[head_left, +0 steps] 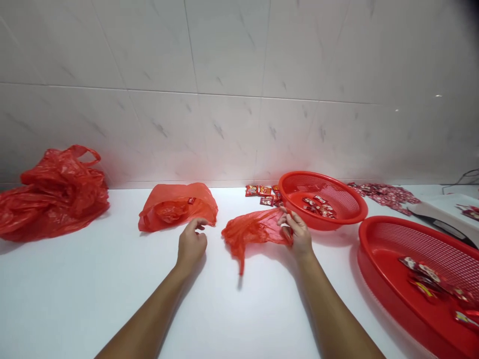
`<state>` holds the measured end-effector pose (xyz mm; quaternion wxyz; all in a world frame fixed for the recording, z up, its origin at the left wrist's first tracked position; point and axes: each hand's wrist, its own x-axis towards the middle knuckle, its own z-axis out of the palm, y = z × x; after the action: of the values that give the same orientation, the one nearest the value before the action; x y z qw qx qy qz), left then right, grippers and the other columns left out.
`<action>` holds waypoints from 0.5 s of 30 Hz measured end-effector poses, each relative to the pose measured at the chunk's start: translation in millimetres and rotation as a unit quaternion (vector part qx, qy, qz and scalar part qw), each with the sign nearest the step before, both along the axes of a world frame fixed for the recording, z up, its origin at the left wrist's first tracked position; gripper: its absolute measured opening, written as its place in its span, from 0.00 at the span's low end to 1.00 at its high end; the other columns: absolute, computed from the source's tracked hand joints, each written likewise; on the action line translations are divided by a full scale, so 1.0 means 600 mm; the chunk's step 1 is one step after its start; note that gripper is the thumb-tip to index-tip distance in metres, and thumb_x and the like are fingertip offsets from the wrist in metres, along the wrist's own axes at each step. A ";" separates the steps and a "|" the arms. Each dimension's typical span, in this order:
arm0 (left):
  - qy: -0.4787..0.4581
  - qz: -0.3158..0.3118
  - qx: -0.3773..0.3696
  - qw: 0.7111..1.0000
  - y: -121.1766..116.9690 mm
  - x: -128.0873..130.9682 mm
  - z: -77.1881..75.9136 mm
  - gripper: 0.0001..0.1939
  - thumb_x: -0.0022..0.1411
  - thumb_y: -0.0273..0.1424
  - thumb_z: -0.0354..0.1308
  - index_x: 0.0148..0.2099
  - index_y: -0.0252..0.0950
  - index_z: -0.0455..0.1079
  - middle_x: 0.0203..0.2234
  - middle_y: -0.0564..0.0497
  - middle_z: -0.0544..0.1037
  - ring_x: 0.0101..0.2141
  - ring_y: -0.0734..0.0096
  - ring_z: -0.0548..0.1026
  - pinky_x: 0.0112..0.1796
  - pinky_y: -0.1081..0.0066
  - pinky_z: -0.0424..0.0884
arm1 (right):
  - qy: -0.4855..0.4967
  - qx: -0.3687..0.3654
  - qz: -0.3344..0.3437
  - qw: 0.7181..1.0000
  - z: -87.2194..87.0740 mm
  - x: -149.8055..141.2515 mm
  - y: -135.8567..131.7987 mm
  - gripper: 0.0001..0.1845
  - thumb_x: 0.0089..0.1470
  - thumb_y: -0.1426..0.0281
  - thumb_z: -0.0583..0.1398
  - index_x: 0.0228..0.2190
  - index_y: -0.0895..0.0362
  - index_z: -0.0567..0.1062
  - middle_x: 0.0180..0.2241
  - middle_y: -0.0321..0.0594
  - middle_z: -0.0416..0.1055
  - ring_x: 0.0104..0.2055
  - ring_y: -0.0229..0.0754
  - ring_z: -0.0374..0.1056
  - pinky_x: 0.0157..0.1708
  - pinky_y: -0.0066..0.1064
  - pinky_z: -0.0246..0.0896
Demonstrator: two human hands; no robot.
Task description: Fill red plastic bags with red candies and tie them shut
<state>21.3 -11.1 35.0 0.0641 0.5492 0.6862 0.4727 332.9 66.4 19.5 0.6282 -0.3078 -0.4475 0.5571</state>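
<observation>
On white counter, right hand pinches red plastic bag, fingers half hidden; left hand released, empty.

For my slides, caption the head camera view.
Right hand pinches a red plastic bag beside a red mesh basket; left hand open near a second red bag.

The white countertop carries a bunched red plastic bag, a flattened red plastic bag, loose red sachets by the wall, a round red mesh basket, a larger oval red mesh basket, a spread of printed red wrappers, and a flat white device.
</observation>
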 end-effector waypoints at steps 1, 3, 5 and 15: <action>0.005 0.017 0.019 1.000 -0.005 0.002 0.001 0.18 0.57 0.24 0.49 0.48 0.38 0.72 0.45 0.43 0.80 0.45 0.54 0.78 0.50 0.53 0.76 | -0.035 0.018 -0.004 0.999 0.003 -0.002 -0.005 0.26 0.57 0.52 0.67 0.49 0.56 0.80 0.31 0.38 0.77 0.17 0.28 0.45 0.18 0.26 0.45; 0.020 0.006 0.050 0.999 -0.018 0.024 -0.001 0.15 0.62 0.27 0.49 0.48 0.38 0.72 0.46 0.42 0.80 0.48 0.54 0.78 0.54 0.51 0.74 | -0.106 0.064 0.008 0.992 0.008 -0.015 -0.022 0.23 0.61 0.53 0.65 0.50 0.55 0.81 0.37 0.43 0.81 0.19 0.30 0.52 0.21 0.27 0.54; 0.060 -0.102 0.061 0.991 -0.032 0.063 -0.010 0.14 0.66 0.30 0.49 0.45 0.41 0.75 0.44 0.45 0.82 0.50 0.56 0.79 0.55 0.55 0.75 | -0.158 0.109 0.052 0.980 0.011 -0.038 -0.046 0.20 0.64 0.55 0.63 0.50 0.54 0.82 0.41 0.45 0.82 0.24 0.34 0.63 0.27 0.30 0.63; 0.262 -0.087 -0.159 0.948 -0.020 0.089 -0.018 0.17 0.70 0.37 0.50 0.46 0.34 0.78 0.27 0.37 0.80 0.33 0.43 0.82 0.35 0.53 0.74 | -0.215 0.202 -0.075 0.952 0.036 -0.054 -0.099 0.14 0.68 0.63 0.59 0.40 0.55 0.83 0.33 0.40 0.78 0.30 0.39 0.70 0.35 0.31 0.67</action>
<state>74.7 -23.0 24.2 0.0099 0.6938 0.6948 0.1894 300.5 6.9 41.4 0.6059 -0.3193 -0.6512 0.3269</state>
